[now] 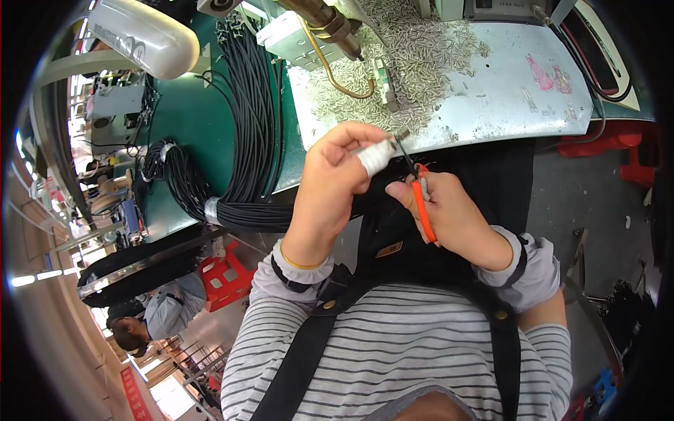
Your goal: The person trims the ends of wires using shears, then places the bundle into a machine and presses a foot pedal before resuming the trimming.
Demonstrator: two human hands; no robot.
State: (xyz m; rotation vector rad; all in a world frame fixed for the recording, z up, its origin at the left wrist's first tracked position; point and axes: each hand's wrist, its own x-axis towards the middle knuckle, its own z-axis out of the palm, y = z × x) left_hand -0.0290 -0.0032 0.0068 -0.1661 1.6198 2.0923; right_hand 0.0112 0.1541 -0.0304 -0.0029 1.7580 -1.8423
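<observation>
My left hand (333, 168), its thumb wrapped in white tape (377, 157), is closed in a pinch near the table's front edge. At its fingertips a small dull metal piece (401, 133) shows; its exact kind is too small to tell. Just to the right, my right hand (453, 214) is closed round the handles of orange-handled pliers (423, 210). Their dark jaws (406, 156) point up and left, reaching the left fingertips. Whether the jaws grip the piece I cannot tell.
Many small silvery metal pins (428, 70) lie heaped on the white worktop (505, 91) under a machine head (337, 35). Long bundles of black cable (246, 119) lie on the green table (193, 119) at left. A red stool (228, 270) and another person (168, 312) are at lower left.
</observation>
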